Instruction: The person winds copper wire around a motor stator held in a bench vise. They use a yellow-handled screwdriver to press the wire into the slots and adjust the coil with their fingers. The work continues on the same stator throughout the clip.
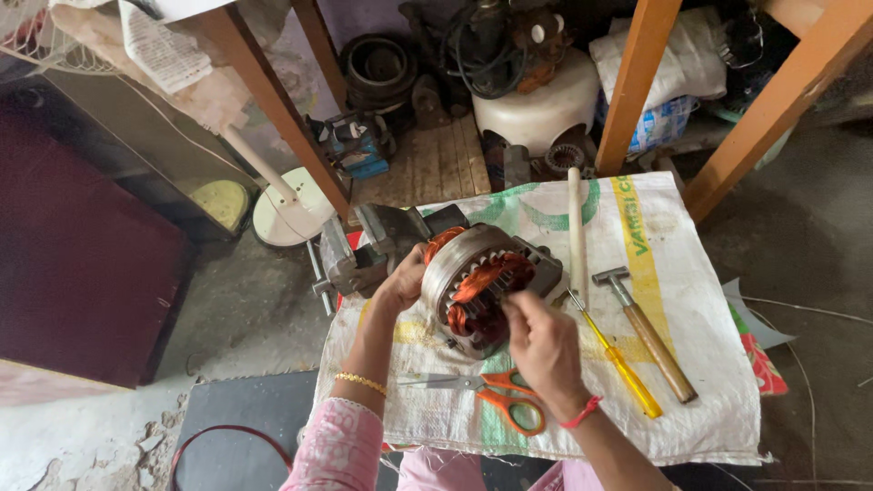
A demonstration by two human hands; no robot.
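Copper windings are seen packed into the slots of a round motor stator, which is propped on edge on a white woven sack spread over the surface. The stator is steadied at its rim by the left hand, its fingers wrapped against the metal shell. The right hand is held at the stator's open face, its fingers pressed together as if pinching a wire or slot piece; what is pinched cannot be made out. Judged from the coils already seated, the winding work appears well advanced, with finishing at the face left. Orange-handled scissors, a yellow screwdriver and a hammer lie beside it. No open container with visible contents is shown.
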